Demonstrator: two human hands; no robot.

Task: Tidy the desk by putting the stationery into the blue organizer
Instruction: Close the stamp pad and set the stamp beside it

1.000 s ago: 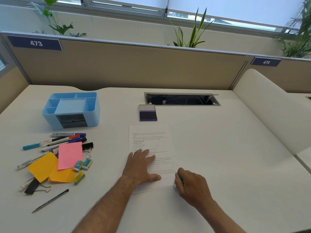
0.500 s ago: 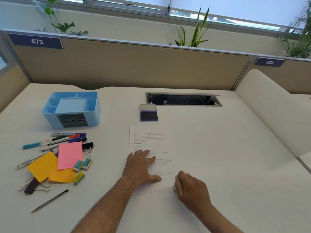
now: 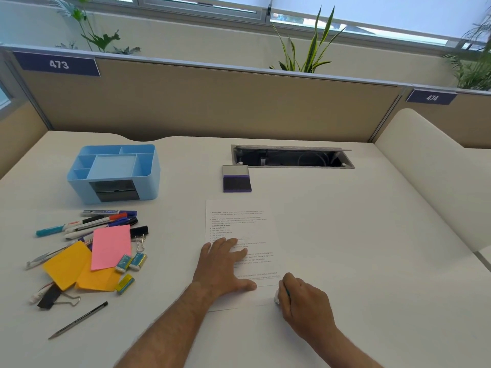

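The blue organizer (image 3: pixel 114 172) stood empty at the desk's (image 3: pixel 345 235) far left; pens (image 3: pixel 87 223), sticky notes (image 3: pixel 110 247) and clips lay loose before it. The left hand (image 3: pixel 223 264) pressed flat, fingers spread, on a printed sheet (image 3: pixel 239 224); the right hand (image 3: pixel 303 298) was closed round a small eraser-like item (image 3: pixel 277 297).

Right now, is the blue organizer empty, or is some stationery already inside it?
Its top compartments are empty: the blue organizer shows only bare floors. The pens lie on the desk. The dark front drawers' contents cannot be told.

left hand (image 3: pixel 223 264) flat on paper (image 3: pixel 240 227); right hand (image 3: pixel 305 301) grips eraser (image 3: pixel 277 297).
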